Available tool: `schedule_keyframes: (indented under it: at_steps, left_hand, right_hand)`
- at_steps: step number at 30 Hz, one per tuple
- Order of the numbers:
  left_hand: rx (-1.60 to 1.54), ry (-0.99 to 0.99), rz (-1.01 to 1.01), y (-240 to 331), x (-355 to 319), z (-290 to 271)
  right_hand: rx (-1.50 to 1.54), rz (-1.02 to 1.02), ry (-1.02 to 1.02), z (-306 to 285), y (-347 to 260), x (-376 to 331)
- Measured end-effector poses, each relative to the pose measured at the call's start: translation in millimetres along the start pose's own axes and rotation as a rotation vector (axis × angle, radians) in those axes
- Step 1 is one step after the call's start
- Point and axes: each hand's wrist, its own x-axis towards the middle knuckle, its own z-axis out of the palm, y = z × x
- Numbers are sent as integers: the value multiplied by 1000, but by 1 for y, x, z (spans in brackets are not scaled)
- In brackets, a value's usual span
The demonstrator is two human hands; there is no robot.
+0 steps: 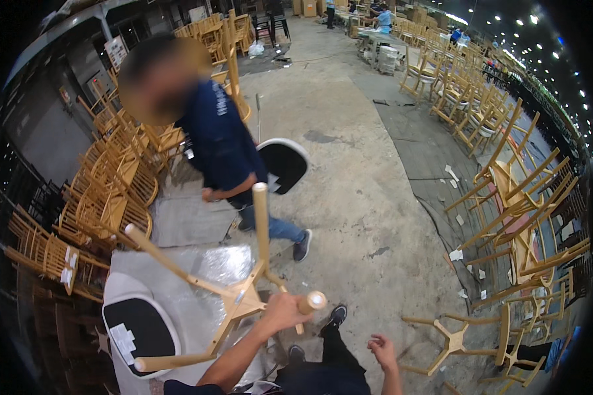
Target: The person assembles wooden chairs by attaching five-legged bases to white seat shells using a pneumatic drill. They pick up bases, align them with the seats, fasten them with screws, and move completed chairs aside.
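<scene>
My left hand [284, 312] is closed around one leg of a wooden chair base [240, 299], whose four legs branch from a cross-shaped centre. The base is raised over a plastic-covered table [204, 260], legs pointing out and up. Beside it on the table lies a white-rimmed chair seat [168, 306] with a black underside and white labels on it. My right hand [382, 351] hangs over the floor at the lower right, holding nothing, its fingers loosely bent and apart.
Past the table a person in a navy shirt [221, 131] walks by; another black-and-white seat [286, 166] is next to them. Stacked wooden chairs [118, 191] line the left. Upturned chair frames [453, 339] and rows of chairs [454, 92] stand at right. Paper scraps [456, 255] litter the floor.
</scene>
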Motion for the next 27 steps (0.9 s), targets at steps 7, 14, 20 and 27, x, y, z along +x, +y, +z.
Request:
schedule_keyframes:
  at_steps: [7, 14, 20, 27]
  left_hand:
    - [-307, 169, -14, 72, 109, -80]
    - [-505, 95, 84, 174, 159, -216]
    - [-811, 414, 360, 168, 219, -263]
    - [-1083, 431, 287, 56, 312, -272]
  right_hand:
    - [253, 243, 93, -64, 20, 109]
    - [1497, 764, 265, -98, 12, 174]
    - [2050, -293, -819, -149, -201, 263]
    - [2304, -811, -771, -221, -375, 301]
